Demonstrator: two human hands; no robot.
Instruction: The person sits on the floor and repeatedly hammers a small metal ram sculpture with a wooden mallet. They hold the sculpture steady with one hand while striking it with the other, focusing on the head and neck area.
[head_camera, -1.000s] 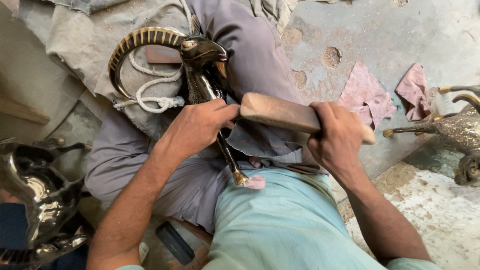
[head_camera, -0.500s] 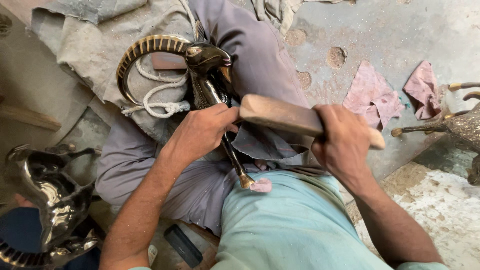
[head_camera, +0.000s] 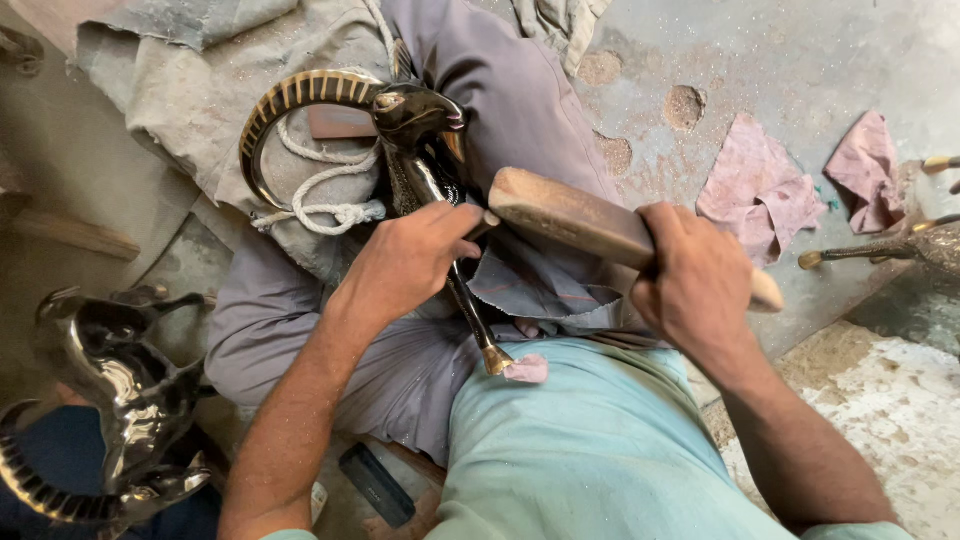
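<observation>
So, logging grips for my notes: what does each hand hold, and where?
Left hand grips the metal horned-animal figure at its body; right hand wraps the wooden block near its outer end.

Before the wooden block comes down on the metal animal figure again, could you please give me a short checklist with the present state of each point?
1. Left hand grips the dark metal animal figure on the lap: ok.
2. Right hand closed around the wooden block: ok.
3. Block's end clear of the left fingers: not ok, it sits right against the fingertips.
4. Figure's curved ribbed horn free of the white rope: cannot tell, the two overlap in this view.
5. Figure's thin leg with the brass tip rests against the lap: ok.
6. Second shiny figure at lower left lies apart from both hands: ok.
</observation>
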